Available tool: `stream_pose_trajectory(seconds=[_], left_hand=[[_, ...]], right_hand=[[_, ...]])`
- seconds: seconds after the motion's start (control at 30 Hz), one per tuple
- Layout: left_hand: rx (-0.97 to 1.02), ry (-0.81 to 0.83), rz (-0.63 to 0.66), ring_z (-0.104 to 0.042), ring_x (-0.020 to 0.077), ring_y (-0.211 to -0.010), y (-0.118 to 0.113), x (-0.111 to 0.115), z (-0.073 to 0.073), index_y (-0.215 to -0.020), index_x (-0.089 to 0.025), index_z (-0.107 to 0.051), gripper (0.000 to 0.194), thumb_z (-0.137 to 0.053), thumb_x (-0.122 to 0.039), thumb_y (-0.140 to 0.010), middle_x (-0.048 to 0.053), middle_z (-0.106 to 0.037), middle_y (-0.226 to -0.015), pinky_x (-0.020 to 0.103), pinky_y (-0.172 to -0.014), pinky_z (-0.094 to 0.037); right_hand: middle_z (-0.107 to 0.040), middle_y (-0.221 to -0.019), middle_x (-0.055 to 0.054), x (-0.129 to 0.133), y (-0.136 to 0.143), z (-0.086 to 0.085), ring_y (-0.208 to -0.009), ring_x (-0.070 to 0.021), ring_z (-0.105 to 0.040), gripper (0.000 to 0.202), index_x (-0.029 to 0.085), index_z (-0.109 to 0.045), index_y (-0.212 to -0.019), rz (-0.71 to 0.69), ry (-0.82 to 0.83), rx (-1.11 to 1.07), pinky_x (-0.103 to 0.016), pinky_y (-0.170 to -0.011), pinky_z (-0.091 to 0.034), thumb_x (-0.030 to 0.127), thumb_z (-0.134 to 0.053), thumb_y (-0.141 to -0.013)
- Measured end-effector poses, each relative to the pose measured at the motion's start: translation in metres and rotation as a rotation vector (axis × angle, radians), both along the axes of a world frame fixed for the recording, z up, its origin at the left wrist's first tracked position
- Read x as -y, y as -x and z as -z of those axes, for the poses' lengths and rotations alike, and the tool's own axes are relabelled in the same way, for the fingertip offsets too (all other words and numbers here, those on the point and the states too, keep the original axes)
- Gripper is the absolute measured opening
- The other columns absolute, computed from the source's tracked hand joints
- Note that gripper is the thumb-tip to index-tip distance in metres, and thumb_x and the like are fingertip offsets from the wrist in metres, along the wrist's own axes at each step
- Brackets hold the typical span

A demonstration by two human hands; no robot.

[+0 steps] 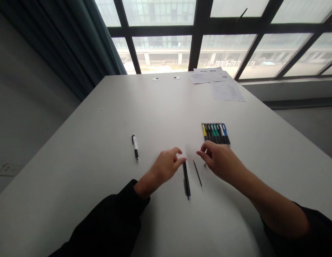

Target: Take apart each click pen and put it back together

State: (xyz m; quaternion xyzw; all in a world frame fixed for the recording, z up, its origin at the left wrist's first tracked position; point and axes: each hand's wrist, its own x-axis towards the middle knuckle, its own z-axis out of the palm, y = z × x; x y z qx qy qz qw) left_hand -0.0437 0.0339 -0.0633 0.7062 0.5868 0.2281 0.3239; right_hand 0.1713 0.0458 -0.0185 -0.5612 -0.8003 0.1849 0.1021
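A black pen barrel (186,181) lies on the white table, its upper end at the thumb of my left hand (168,163). The thumb and index finger of that hand are apart, with nothing seen between them. Just right of the barrel lies a thin dark refill (197,174). My right hand (215,157) hovers to the upper right of the refill, its fingers curled and a gap between thumb and index finger. Beneath it, a small metallic piece (205,165) shows on the table. Beyond this hand, several pens (214,132) in yellow, black, green, white and blue lie side by side.
A white and black pen (135,147) lies alone on the left. Printed papers (227,91) rest at the far right corner of the table (144,103). Two round white pieces (177,77) are near the far edge. A dark curtain (99,39) hangs at the left.
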Motion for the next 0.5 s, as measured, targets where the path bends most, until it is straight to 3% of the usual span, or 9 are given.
stream_pose_trajectory(seconds=[0.07,0.17,0.3,0.4,0.5], left_hand=[[0.018,-0.043,-0.037,-0.051,0.0134,-0.056,0.006,0.007,0.003,-0.092,-0.019,-0.064,0.024,-0.060,-0.043,-0.094,-0.004,-0.058,-0.062,0.026,-0.061,-0.038],[0.044,-0.077,-0.039,-0.037,0.0109,-0.054,0.018,0.024,0.008,-0.069,-0.020,-0.047,0.032,-0.057,-0.040,-0.092,-0.006,-0.041,-0.057,0.025,-0.057,-0.030],[0.099,-0.034,0.115,-0.020,0.0092,-0.053,0.033,0.045,0.010,-0.058,-0.022,-0.018,0.047,-0.054,-0.032,-0.087,-0.007,-0.020,-0.054,0.026,-0.053,-0.021],[0.139,0.028,0.233,-0.015,0.0088,-0.052,0.039,0.049,0.009,-0.057,-0.021,-0.015,0.046,-0.053,-0.027,-0.082,-0.007,-0.015,-0.055,0.027,-0.052,-0.017],[0.163,0.068,0.268,-0.015,0.0086,-0.052,0.042,0.043,0.009,-0.058,-0.022,-0.014,0.044,-0.052,-0.024,-0.080,-0.007,-0.015,-0.055,0.028,-0.052,-0.016]], right_hand=[[-0.063,-0.064,0.001,0.009,-0.014,0.007,-0.054,-0.0129,-0.054,0.027,0.020,-0.058,-0.079,-0.022,-0.042,-0.158,-0.025,-0.055,-0.038,0.040,-0.060,-0.098],[-0.045,-0.053,0.006,0.026,-0.040,0.031,-0.048,-0.0094,-0.038,0.037,0.022,-0.047,-0.067,-0.094,-0.068,-0.320,-0.023,-0.050,-0.032,0.042,-0.057,-0.097],[-0.029,-0.052,0.008,0.037,-0.070,0.057,-0.047,-0.0081,-0.027,0.041,0.023,-0.029,-0.061,-0.125,-0.058,-0.340,-0.023,-0.048,-0.026,0.035,-0.050,-0.094],[-0.023,-0.052,0.008,0.035,-0.080,0.059,-0.047,-0.0084,-0.025,0.040,0.024,-0.023,-0.060,-0.134,0.017,-0.339,-0.024,-0.048,-0.025,0.033,-0.048,-0.090],[-0.023,-0.052,0.008,0.030,-0.080,0.055,-0.048,-0.0087,-0.026,0.040,0.024,-0.022,-0.059,-0.152,0.076,-0.330,-0.024,-0.049,-0.027,0.032,-0.049,-0.088]])
